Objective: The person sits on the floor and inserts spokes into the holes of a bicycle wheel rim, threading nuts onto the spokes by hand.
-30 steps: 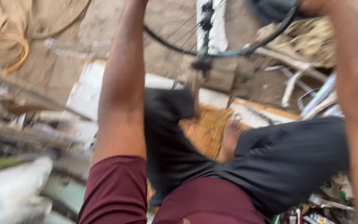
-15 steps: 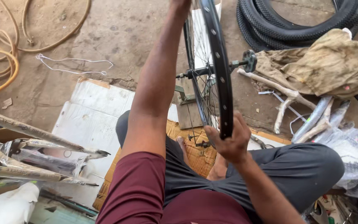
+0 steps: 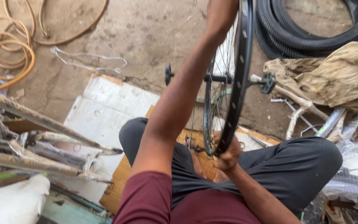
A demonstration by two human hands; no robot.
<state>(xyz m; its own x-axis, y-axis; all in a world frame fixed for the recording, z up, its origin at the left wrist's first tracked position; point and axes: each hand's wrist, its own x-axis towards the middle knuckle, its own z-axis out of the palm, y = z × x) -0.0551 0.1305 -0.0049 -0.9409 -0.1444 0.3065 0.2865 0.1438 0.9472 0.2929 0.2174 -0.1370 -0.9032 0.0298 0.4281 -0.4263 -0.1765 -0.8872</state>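
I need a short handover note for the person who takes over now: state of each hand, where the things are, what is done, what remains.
Left hand: up at the top of the bicycle wheel, out of frame, so its grip cannot be seen.
Right hand: closed on the wheel's lower rim, above the lap.
The wheel stands upright, edge-on to the camera, axle sticking out both sides; no tyre on the rim.
Black tyres lie on the ground top right, beside a crumpled cloth.
Done: wheel bare and held up. Left: not visible what work on the wheel remains.
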